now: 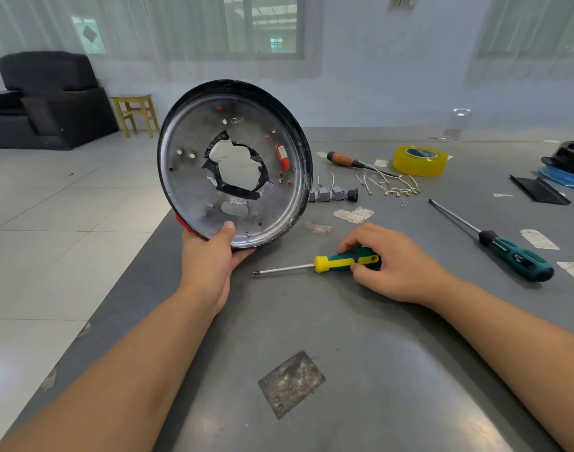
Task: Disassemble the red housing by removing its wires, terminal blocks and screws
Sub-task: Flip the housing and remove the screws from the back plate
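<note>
Red housing (235,164): held upright at the bench (344,337) edge, left hand (210,256) gripping its lower rim, thumb on the metal inner face. Right hand (393,262): fingers curled round a yellow-green screwdriver (331,264) lying on the bench. Terminal blocks (333,193) and loose wires (390,185) behind.

Dull scratched metal housing (194,177), smooth grey table (360,337), glossy yellow tape roll (419,161)

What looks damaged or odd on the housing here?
The housing, held upright by the left hand, has a ragged, torn centre hole edged with peeling black tape. Nothing else stands out.
</note>
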`<state>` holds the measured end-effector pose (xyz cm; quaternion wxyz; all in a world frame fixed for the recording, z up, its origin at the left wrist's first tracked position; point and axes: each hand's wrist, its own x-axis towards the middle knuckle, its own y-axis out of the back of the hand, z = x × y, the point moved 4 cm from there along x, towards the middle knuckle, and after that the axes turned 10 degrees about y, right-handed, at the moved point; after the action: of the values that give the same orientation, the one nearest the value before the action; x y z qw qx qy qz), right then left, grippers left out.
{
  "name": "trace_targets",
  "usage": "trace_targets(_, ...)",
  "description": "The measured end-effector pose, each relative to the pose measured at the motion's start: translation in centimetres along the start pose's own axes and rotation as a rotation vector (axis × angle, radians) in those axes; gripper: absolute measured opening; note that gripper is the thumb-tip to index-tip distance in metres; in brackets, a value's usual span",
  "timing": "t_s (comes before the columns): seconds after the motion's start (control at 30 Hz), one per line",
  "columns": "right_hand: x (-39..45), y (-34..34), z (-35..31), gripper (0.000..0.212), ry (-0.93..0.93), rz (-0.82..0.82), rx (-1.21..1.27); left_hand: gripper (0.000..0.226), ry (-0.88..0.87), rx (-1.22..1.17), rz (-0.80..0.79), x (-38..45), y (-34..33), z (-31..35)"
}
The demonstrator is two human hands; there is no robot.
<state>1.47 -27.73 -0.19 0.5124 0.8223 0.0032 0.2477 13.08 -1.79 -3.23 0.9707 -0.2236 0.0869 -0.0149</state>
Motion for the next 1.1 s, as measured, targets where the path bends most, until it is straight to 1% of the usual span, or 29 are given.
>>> trace_targets(0.17, 3.0, -0.5, -3.0, 0.012, 0.043, 0.163, -0.01, 0.034, -0.011, 0.007, -0.021, 0.0, -0.3, 0.0)
trace_targets(0.23, 5.2, -1.3, -4.6, 0.012, 0.066, 0.137, -0.034, 0.033, -0.021, 0.011, -0.028, 0.0, -0.3, 0.0)
trace_targets(0.33, 8.4, -2.8, -6.5, 0.019, 0.049, 0.084, -0.114, 0.03, -0.034, 0.021, -0.03, 0.1, -0.3, -0.1)
trace_targets(0.4, 10.2, -3.7, -7.2, 0.023, 0.002, 0.05, -0.192, 0.028, -0.038, 0.015, -0.032, 0.0, -0.3, 0.0)
trace_targets(0.53, 12.0, -5.5, -7.4, 0.03, -0.137, -0.025, -0.229, 0.029, -0.045, 0.012, -0.024, -0.1, -0.4, 0.0)
trace_targets(0.7, 12.9, -6.1, -7.5, 0.024, -0.187, 0.005, -0.294, 0.03, -0.053, 0.008, -0.018, -0.3, -0.5, 0.1)
trace_targets(0.83, 13.0, -6.3, -7.9, 0.021, -0.18, 0.005, -0.304, 0.031, -0.06, 0.026, -0.029, -0.4, -0.6, 0.2)
trace_targets(0.9, 12.8, -6.1, -7.9, 0.017, -0.17, 0.002, -0.272, 0.034, -0.057, 0.038, -0.025, -0.5, -0.6, 0.2)
trace_targets(0.97, 12.3, -5.6, -7.6, 0.012, -0.167, 0.011, -0.159, 0.037, -0.05, 0.042, -0.02, -0.5, -0.6, 0.2)
trace_targets(1.0, 11.8, -5.1, -7.4, 0.013, -0.166, 0.036, -0.093, 0.037, -0.046, 0.044, -0.019, -0.5, -0.6, 0.2)
trace_targets(1.1, 9.9, -3.0, -5.7, 0.013, -0.205, 0.234, 0.095, 0.038, -0.042, 0.048, -0.015, -0.2, -0.6, 0.1)
